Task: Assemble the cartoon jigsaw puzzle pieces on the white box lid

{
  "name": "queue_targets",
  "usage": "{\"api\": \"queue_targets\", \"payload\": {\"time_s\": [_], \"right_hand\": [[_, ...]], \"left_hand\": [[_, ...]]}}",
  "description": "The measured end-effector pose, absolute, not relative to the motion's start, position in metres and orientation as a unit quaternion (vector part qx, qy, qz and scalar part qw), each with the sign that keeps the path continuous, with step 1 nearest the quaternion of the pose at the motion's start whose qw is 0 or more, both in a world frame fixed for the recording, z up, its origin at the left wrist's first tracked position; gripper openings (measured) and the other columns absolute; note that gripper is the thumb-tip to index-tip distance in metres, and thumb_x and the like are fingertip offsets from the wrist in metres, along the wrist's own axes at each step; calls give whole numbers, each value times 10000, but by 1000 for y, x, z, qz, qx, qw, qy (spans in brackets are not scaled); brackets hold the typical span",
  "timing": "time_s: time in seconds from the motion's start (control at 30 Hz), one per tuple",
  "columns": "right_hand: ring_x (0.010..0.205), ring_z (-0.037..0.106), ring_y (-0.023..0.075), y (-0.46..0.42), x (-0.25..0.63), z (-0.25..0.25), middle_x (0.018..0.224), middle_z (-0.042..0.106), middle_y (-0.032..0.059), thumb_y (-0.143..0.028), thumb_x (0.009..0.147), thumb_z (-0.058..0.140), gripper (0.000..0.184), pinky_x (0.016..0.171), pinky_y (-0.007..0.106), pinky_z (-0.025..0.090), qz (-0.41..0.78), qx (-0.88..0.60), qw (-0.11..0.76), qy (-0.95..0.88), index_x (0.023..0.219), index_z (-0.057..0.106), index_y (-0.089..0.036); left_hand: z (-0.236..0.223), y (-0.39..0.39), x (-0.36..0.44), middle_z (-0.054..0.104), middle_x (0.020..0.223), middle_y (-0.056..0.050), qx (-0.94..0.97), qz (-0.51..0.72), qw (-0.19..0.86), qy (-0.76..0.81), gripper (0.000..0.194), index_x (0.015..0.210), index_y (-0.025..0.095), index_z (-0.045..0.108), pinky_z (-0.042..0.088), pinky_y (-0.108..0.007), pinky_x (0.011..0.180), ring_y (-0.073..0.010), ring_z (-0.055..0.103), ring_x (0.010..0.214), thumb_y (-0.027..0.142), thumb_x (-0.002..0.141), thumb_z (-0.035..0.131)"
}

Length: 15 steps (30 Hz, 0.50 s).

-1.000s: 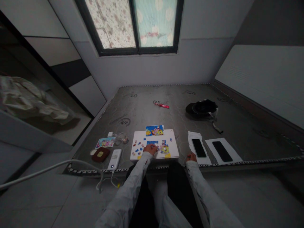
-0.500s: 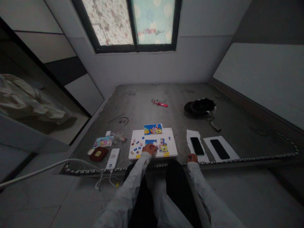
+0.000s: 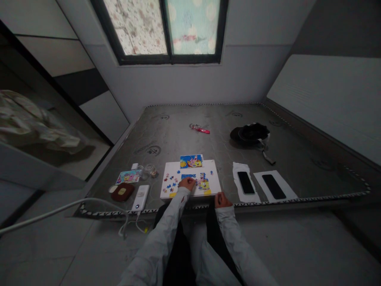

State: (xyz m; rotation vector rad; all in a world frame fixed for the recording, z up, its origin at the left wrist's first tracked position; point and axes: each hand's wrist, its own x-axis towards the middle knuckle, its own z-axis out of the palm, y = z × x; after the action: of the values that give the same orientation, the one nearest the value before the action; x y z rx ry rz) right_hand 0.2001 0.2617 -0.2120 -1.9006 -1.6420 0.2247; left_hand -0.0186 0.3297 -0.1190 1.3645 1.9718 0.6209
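Observation:
My left hand (image 3: 187, 184) is over a white box (image 3: 175, 166), its fingers pinched at the partly joined jigsaw puzzle (image 3: 204, 184). A jigsaw piece seems to be at the fingertips, mostly covered by them. Loose jigsaw pieces (image 3: 169, 186) are scattered over the box's left half, with a few elsewhere on it. A cartoon picture card (image 3: 191, 161) lies along the box's far edge. By the box's near right corner, my right hand (image 3: 222, 200) is closed with curled fingers; whatever may be inside them is hidden.
Right of the box, two dark phones (image 3: 246, 183) (image 3: 274, 186) lie on white sheets. A black cap (image 3: 251, 133) and a red strap-like item (image 3: 201, 129) are farther back. On the left are a brown pouch (image 3: 122, 192), a white power bank (image 3: 141, 198) with cable, and another cartoon card (image 3: 128, 176).
My right hand has moved left from beside the nearer phone to the box's near right corner. My left hand has stayed over the puzzle, almost in place.

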Motion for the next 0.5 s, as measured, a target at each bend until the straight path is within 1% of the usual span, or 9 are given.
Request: {"api": "queue_targets", "payload": {"time_s": [0.1,0.27,0.4,0.5], "right_hand": [[526,511,126,252,196,-209,595,625,27,-459,955,310,475,549,243,274,70,-721,269,-635,811,669,-183],[469,454,100,250,190,-206,565,622,9,-430,944,372,432,523,253,193,68,-698,196,-686,713,660,-205],[449,461,99,240,182,-202,535,622,12,-432,947,391,481,511,267,183,74,-678,139,-718,601,643,-212],[471,512,116,231,180,-196,555,650,24,-443,963,357,519,506,268,212,77,-666,108,-734,616,678,-227]], "left_hand": [[-118,330,-18,756,834,-46,523,238,324,752,166,855,180,744,473,-249,727,-179,681,805,313,785,674],[-115,329,-17,755,831,-47,526,237,321,751,150,854,185,746,473,-254,725,-186,680,811,296,784,674],[-111,327,-17,752,829,-36,526,239,316,752,134,865,200,746,472,-240,721,-176,678,823,281,792,668],[-107,325,-18,751,834,-35,525,236,313,755,122,856,202,742,473,-235,723,-171,677,823,274,798,663]]}}
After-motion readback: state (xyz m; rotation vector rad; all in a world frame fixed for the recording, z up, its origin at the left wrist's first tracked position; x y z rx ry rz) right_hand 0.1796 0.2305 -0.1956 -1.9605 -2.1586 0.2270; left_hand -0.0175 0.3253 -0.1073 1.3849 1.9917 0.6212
